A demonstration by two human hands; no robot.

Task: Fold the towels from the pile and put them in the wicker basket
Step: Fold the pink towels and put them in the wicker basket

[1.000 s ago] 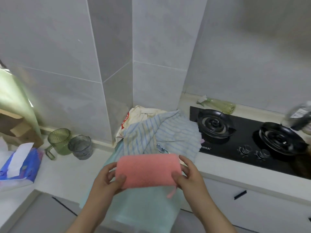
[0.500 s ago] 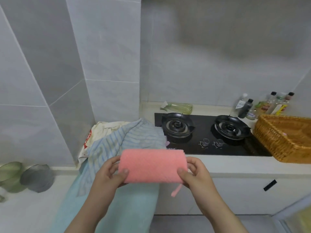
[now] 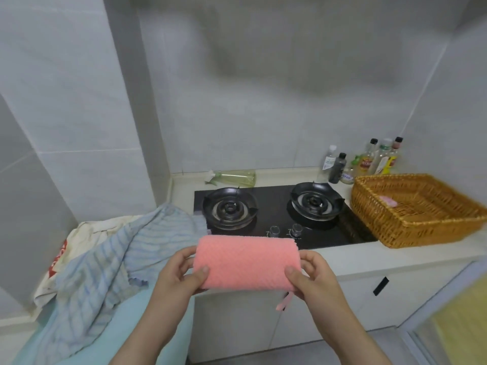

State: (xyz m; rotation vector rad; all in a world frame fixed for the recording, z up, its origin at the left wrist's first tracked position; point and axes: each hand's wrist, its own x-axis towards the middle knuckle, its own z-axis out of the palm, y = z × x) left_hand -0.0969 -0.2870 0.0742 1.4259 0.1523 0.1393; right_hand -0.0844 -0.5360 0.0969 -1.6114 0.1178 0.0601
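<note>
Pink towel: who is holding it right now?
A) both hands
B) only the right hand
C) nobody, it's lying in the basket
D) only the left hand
A: the left hand and the right hand each grip one end of the folded pink towel, thumbs on top.

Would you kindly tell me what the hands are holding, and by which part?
The folded pink towel, by its two short ends: the left hand pinches the left end and the right hand the right end, thumbs on top.
</note>
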